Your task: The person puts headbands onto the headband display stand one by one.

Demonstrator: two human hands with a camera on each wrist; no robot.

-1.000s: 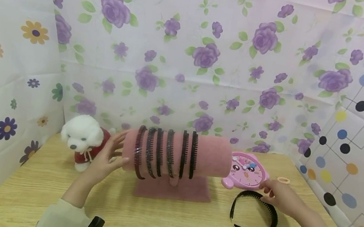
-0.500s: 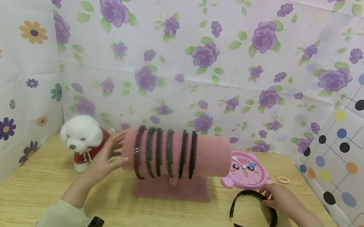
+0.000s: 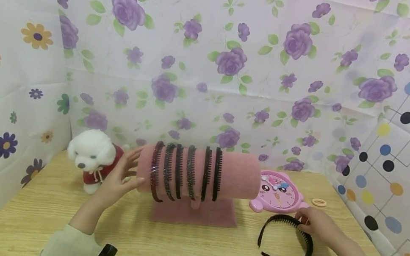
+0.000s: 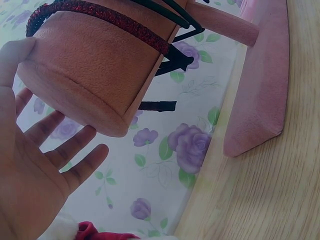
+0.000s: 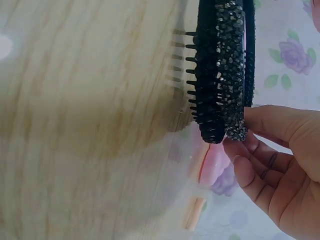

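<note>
A pink plush headband stand (image 3: 239, 175) carries several dark toothed headbands around its roll, among them a red glittery headband (image 3: 155, 171) near the left end. My left hand (image 3: 118, 177) rests at that end; in the left wrist view its thumb and spread, mostly straight fingers (image 4: 80, 147) lie at the roll's rim. On the right of the table is a black headband (image 3: 307, 247) with comb teeth. My right hand (image 3: 321, 227) pinches its far right part between thumb and fingers. Dark sparkling stones (image 5: 231, 75) cover its outer side in the right wrist view.
A white plush dog (image 3: 92, 150) in red clothing sits left of the stand, close behind my left hand. A pink toy clock (image 3: 276, 201) lies behind the loose headband. A small peach-coloured ring (image 3: 319, 202) is beyond my right hand. Patterned cloth surrounds the table.
My right hand has come slightly down from beside the clock onto the black headband and now pinches it. The left hand and the stand have stayed in place.
</note>
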